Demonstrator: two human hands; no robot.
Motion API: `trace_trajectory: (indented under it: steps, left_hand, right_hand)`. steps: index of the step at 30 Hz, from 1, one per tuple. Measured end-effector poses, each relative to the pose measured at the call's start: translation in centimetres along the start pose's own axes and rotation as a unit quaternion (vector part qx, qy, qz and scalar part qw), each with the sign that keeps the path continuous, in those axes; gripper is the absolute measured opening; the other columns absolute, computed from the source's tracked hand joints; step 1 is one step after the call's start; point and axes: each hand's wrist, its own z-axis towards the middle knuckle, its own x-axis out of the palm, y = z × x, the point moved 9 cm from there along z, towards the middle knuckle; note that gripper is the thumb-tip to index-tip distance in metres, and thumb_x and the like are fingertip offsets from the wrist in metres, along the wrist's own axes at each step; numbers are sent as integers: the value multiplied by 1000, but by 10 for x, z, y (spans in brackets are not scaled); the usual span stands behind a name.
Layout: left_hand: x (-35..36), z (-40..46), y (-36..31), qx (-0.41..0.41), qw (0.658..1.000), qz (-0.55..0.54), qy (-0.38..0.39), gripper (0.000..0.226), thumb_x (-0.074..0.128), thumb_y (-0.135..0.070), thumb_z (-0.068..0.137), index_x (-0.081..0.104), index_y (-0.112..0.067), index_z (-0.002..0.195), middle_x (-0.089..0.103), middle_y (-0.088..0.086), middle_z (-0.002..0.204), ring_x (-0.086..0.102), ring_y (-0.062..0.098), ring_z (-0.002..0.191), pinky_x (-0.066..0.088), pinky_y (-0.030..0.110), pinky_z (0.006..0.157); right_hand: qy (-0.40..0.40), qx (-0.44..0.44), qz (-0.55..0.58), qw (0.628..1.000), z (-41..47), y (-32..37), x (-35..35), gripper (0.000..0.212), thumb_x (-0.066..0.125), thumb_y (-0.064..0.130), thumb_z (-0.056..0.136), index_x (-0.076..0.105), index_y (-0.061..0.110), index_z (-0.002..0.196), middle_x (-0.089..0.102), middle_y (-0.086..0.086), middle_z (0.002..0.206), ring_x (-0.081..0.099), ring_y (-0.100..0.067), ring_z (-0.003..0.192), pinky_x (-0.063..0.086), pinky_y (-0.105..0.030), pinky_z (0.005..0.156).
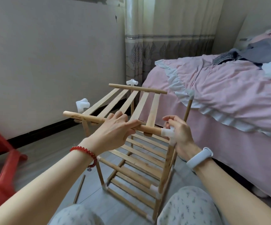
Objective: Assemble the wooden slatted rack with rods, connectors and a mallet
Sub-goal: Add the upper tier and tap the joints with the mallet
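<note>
A slatted wooden shelf panel (pixel 125 103) is held above the partly built rack (pixel 139 169) on the floor. My left hand (pixel 113 130) grips the panel's near rod (pixel 82 116), thumb under, fingers over. My right hand (pixel 180 133) pinches a white plastic connector (pixel 167 132) that sits at the near rod's right end, atop the rack's front right post. White connectors top the left post (pixel 82 104), the far post (pixel 132 82) and the right rear post (pixel 191 93). The panel's far rod (pixel 138 88) lies free. No mallet is visible.
A loose thin rod (pixel 79 189) lies on the grey floor at left. A red plastic stool (pixel 3 169) stands at far left. A bed with pink bedding (pixel 220 98) borders the rack on the right. Wall and curtain close the back. My knees are at the bottom.
</note>
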Motion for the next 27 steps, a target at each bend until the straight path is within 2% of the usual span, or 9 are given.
trace_trajectory:
  steps: [3,7,10,13,14,17,21,25,27]
  left_hand:
    - [5,12,-4,6,1000,3,15,35,44,-25,98,44,-36,132,36,-5,89,29,15,84,30,29,77]
    - [11,19,-13,21,1000,0,9,39,55,-18,93,37,-37,121,35,-5,87,33,15,82,35,33,74]
    - [18,22,-19,18,1000,-14,1,40,58,-17,91,37,-37,119,37,-7,86,33,15,82,34,33,75]
    - [23,27,-26,22,999,-28,6,38,55,-19,92,35,-38,118,45,-3,88,32,15,83,28,32,76]
    - [24,29,-27,19,999,-35,13,37,53,-20,93,35,-38,119,48,-1,90,31,15,84,27,32,76]
    - [26,30,-27,11,998,-60,18,34,50,-22,94,34,-40,119,50,1,94,31,16,86,29,33,78]
    - [26,30,-23,9,997,-75,14,38,52,-19,94,33,-41,118,48,2,93,31,16,85,29,33,77]
    - [31,31,-21,3,997,-71,20,34,51,-20,95,44,-36,125,47,2,93,30,16,86,30,34,78]
    - [30,33,-22,-4,997,-72,19,35,51,-21,95,48,-32,128,47,0,92,30,15,85,31,34,79]
  right_hand:
    - [-51,-32,-10,998,-4,4,-13,31,35,-1,92,60,13,78,45,-1,71,42,-12,68,37,-22,61]
    - [-41,-76,-199,976,-6,23,-21,33,33,-2,92,60,13,81,47,5,69,45,-9,69,36,-22,63]
    - [31,-121,-385,914,-6,43,-12,31,33,3,95,60,16,95,52,7,73,51,-13,78,40,-29,72]
    - [93,-125,-533,832,-3,45,-1,31,29,17,98,54,23,116,60,2,92,56,-23,97,44,-38,85]
    - [96,-125,-544,824,-3,46,0,32,28,21,99,52,25,119,59,2,95,56,-25,101,44,-40,87]
    - [67,-140,-508,847,-4,49,-2,32,26,21,99,49,28,120,56,7,90,57,-26,100,44,-42,88]
    - [39,-161,-443,881,-4,50,-3,28,26,17,98,46,33,107,53,10,72,56,-21,84,43,-39,79]
    - [56,-165,-468,866,-4,49,0,26,27,21,99,50,33,103,53,12,73,56,-19,83,43,-39,79]
    - [61,-182,-515,836,-4,52,1,26,29,23,99,53,30,106,56,10,79,57,-21,88,41,-36,76]
